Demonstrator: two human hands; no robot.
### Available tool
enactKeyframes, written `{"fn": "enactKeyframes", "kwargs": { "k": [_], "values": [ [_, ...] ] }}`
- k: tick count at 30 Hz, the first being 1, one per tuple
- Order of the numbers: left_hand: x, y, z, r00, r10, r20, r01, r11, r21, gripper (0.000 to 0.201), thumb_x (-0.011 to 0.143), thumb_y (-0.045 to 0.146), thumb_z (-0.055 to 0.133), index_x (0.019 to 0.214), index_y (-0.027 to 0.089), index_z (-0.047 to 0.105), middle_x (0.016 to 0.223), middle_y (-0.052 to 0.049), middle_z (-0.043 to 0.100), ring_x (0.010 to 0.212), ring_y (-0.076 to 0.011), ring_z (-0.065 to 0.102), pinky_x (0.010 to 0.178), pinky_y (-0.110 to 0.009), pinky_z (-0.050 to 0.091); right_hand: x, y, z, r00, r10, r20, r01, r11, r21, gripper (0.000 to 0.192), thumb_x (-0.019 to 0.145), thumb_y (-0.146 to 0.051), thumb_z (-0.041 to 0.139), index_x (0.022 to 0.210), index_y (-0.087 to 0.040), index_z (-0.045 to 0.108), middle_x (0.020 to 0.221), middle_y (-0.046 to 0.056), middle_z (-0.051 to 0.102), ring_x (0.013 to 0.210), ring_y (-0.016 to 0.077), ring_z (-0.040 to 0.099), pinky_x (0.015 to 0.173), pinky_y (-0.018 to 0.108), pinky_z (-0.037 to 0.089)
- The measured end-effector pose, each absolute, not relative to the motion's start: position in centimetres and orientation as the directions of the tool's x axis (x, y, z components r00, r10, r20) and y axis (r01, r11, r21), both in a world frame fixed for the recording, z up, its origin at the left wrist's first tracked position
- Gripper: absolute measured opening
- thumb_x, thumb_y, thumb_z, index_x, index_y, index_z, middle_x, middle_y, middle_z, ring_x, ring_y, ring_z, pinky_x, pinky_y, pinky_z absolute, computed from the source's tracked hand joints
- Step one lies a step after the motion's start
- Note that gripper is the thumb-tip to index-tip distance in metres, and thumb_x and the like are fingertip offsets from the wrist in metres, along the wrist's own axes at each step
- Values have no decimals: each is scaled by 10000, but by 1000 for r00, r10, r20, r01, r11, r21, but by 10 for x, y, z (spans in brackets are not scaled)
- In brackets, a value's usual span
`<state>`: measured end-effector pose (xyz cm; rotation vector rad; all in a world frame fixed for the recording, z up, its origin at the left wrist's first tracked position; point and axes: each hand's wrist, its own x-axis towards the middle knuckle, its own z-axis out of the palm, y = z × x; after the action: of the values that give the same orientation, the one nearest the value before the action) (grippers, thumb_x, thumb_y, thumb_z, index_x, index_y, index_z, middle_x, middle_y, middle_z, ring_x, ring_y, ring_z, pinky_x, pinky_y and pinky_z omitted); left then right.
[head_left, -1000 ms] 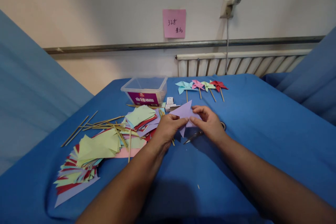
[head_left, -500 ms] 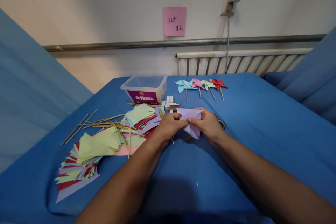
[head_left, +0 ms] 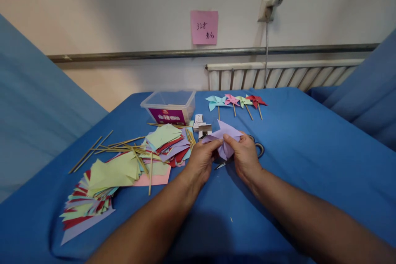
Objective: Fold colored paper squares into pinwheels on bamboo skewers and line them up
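Between both hands is a purple paper pinwheel (head_left: pixel 225 132) with corners folded in toward its middle. My left hand (head_left: pixel 201 157) is closed on its left side, thumb near the center. My right hand (head_left: pixel 246 152) pinches the right side, its thumb pressing on the folds. Under and behind the hands lie scissors (head_left: pixel 260 148), with one dark handle loop showing at the right and a blade tip at the left. Just beyond my left hand stands a small open box (head_left: pixel 204 129) with dark contents too small to name.
Paper stacks (head_left: pixel 116 170) in several colors and loose sticks (head_left: pixel 120 145) lie at the left. Behind them stands a clear plastic tub (head_left: pixel 168 111) with a purple label. Several finished pinwheels (head_left: pixel 232 100) on sticks lie along the back of the blue table (head_left: pixel 297 165).
The purple paper has gone from a flatter sheet to folded-in corners gathered at the middle. My hands have shifted slightly, and more of the scissors and the small box shows.
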<state>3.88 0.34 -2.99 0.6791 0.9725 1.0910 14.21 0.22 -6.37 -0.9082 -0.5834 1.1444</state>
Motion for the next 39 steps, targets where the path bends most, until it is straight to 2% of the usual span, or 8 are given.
{"fn": "enactKeyframes", "kwargs": {
  "k": [5, 8, 10, 13, 15, 18, 25, 39],
  "values": [
    [38, 5, -33, 100, 963, -251, -374, 270, 887, 291, 578, 220, 803, 843, 124, 733, 860, -80, 725, 724, -164, 642, 725, -283, 492, 141, 1, -63, 326, 945, 0, -463, 159, -872, 397, 629, -338, 804, 942, -192, 610, 900, 40, 708, 773, 194, 674, 738, 351, 544],
    [33, 9, -29, 103, 962, -255, -399, 274, 875, 242, 594, 187, 782, 827, 145, 733, 847, -70, 728, 732, -176, 642, 732, -295, 501, 144, -1, -61, 311, 949, 45, -388, 170, -906, 460, 682, -351, 759, 1074, -211, 563, 924, 39, 691, 770, 193, 664, 728, 361, 544],
    [28, 12, -25, 112, 953, -283, -437, 303, 847, 228, 601, 178, 770, 824, 153, 727, 832, -66, 728, 720, -180, 640, 714, -301, 507, 149, -3, -59, 306, 943, 129, -266, 215, -940, 532, 738, -342, 700, 1217, -236, 495, 1039, 61, 664, 841, 199, 654, 756, 371, 538],
    [20, 18, -17, 111, 940, -321, -472, 334, 816, 237, 598, 175, 769, 828, 168, 712, 827, -62, 727, 707, -184, 638, 686, -307, 511, 158, -6, -55, 253, 891, 376, 30, 381, -924, 588, 760, -242, 634, 1315, -295, 444, 1329, 89, 509, 1100, 233, 576, 891, 414, 492],
    [16, 20, -13, 109, 936, -334, -472, 345, 812, 234, 600, 175, 767, 825, 179, 702, 824, -57, 725, 695, -183, 639, 666, -304, 506, 163, -9, -52, 136, 847, 514, 229, 478, -848, 518, 744, -170, 612, 1236, -313, 537, 1435, 63, 388, 1254, 259, 467, 1002, 459, 419],
    [13, 21, -12, 124, 933, -338, -456, 356, 816, 226, 607, 184, 759, 823, 185, 692, 812, -51, 720, 675, -182, 637, 639, -303, 494, 167, -11, -47, -30, 805, 593, 385, 557, -736, 357, 742, -134, 607, 1051, -305, 656, 1482, 21, 302, 1358, 280, 346, 1091, 497, 319],
    [15, 20, -16, 169, 930, -326, -468, 366, 804, 257, 594, 174, 762, 841, 176, 693, 814, -42, 713, 679, -167, 628, 637, -281, 480, 168, -10, -45, -69, 782, 619, 416, 587, -695, 59, 812, -274, 664, 852, -274, 706, 1426, 31, 406, 1337, 284, 376, 1069, 480, 332],
    [20, 14, -18, 158, 954, -253, -358, 294, 886, 200, 588, 186, 779, 777, 165, 718, 747, -40, 706, 639, -158, 606, 639, -279, 472, 170, 0, -52, 85, 866, 493, 333, 441, -833, 115, 783, -277, 660, 684, -220, 652, 1149, 79, 617, 1118, 252, 557, 996, 449, 379]
  ]
}}
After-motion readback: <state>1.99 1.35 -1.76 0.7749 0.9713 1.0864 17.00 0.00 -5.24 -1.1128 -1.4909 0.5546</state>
